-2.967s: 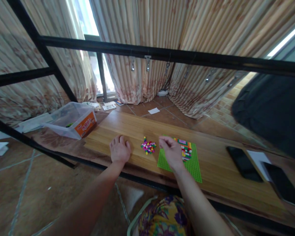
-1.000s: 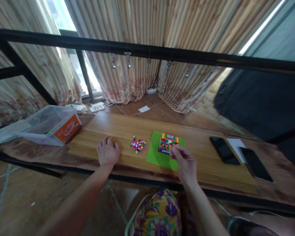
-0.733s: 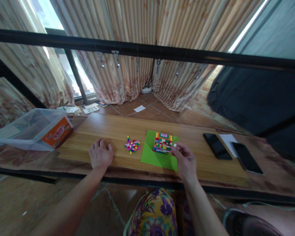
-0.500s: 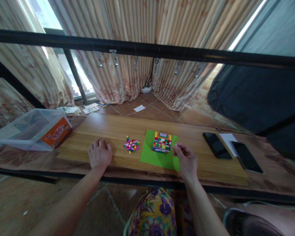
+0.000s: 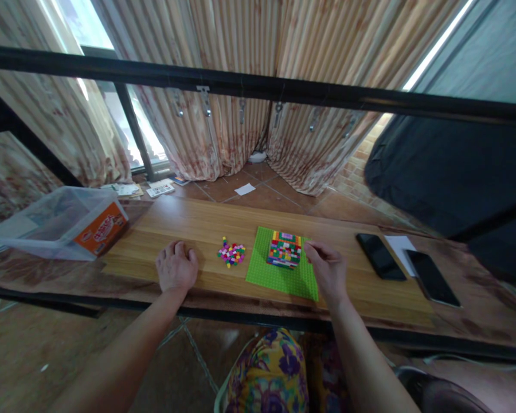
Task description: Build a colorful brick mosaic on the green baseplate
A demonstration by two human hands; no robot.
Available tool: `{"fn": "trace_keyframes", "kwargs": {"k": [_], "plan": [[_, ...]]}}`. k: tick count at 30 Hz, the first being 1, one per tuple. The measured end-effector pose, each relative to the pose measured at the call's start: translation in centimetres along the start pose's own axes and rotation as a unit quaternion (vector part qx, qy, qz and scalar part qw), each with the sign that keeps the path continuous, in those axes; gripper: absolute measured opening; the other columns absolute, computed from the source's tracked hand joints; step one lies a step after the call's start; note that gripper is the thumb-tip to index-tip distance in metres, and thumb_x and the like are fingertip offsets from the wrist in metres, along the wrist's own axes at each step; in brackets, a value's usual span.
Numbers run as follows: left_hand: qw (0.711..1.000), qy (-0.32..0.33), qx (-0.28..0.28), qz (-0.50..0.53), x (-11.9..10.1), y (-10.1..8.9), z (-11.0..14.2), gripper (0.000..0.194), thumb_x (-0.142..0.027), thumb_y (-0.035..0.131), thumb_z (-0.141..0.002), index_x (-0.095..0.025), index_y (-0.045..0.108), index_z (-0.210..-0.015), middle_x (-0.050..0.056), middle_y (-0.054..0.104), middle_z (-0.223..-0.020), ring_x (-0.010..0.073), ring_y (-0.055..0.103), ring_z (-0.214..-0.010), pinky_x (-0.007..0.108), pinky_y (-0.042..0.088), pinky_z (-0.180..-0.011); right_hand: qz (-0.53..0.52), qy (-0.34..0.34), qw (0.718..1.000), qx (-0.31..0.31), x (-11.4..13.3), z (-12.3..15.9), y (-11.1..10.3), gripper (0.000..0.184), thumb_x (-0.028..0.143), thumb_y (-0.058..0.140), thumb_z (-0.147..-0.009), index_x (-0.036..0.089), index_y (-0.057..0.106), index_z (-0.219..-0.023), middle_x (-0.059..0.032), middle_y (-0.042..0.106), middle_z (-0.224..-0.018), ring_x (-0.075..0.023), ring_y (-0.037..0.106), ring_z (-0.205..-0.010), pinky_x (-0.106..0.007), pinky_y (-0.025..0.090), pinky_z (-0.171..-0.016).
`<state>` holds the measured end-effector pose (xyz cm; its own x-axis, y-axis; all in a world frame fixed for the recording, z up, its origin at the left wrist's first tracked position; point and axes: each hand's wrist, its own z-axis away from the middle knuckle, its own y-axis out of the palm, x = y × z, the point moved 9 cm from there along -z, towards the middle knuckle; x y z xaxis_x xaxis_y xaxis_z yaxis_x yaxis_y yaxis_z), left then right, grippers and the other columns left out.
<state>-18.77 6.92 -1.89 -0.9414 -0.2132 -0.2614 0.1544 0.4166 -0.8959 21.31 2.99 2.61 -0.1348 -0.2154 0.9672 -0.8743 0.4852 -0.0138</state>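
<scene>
A block structure of small multicoloured toy bricks (image 5: 284, 250) stands on a green studded baseplate (image 5: 262, 278). Just right of it, above the plate's right edge, is my right hand (image 5: 329, 268), thumb and forefinger pinched together. Whatever may sit in that pinch is too small to make out. My left hand (image 5: 177, 267) lies palm down on the wooden board (image 5: 189, 215), fingers slightly curled and apart, holding nothing. Between that hand and the baseplate lies a small pile of loose coloured bricks (image 5: 231, 253).
A clear plastic bin (image 5: 51, 246) with an orange label stands at the far left. Two dark phones, one on the board (image 5: 380, 256) and one beyond it (image 5: 432, 277), lie at the right by a white paper (image 5: 398, 246). A black metal bar (image 5: 258, 86) crosses above the table.
My right hand has shifted slightly up, its pinch staying beside the brick structure. My left hand stays resting on the board. The whole view has moved slightly.
</scene>
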Motion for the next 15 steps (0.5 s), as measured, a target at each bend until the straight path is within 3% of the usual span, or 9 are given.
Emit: {"fn": "trace_keyframes", "kwargs": {"k": [9,15], "plan": [[1.000,-0.001,-0.005,-0.002,-0.1,-0.1,0.1,0.045,-0.032,0.043,-0.093,-0.008,0.065,-0.125,0.021,0.064,-0.132,0.0364,0.055,-0.123,0.048,0.041,-0.106,0.002,-0.007,1.000,0.009,-1.2,0.3,0.0,0.022,0.043,0.078,-0.072,0.021,0.075,-0.076,0.0006,0.067,-0.064,-0.0147,0.057,-0.059,-0.029,0.049,-0.058],[1.000,-0.001,-0.001,-0.005,-0.1,-0.1,0.1,0.044,-0.031,0.043,-0.094,-0.009,0.064,-0.125,0.020,0.064,-0.132,0.0361,0.055,-0.122,0.048,0.041,-0.105,0.033,-0.044,0.998,-0.008,-2.1,0.0,-0.6,0.019,0.042,0.082,-0.072,0.023,0.079,-0.076,-0.0031,0.070,-0.082,-0.0187,0.062,-0.081,-0.033,0.049,-0.074]]}}
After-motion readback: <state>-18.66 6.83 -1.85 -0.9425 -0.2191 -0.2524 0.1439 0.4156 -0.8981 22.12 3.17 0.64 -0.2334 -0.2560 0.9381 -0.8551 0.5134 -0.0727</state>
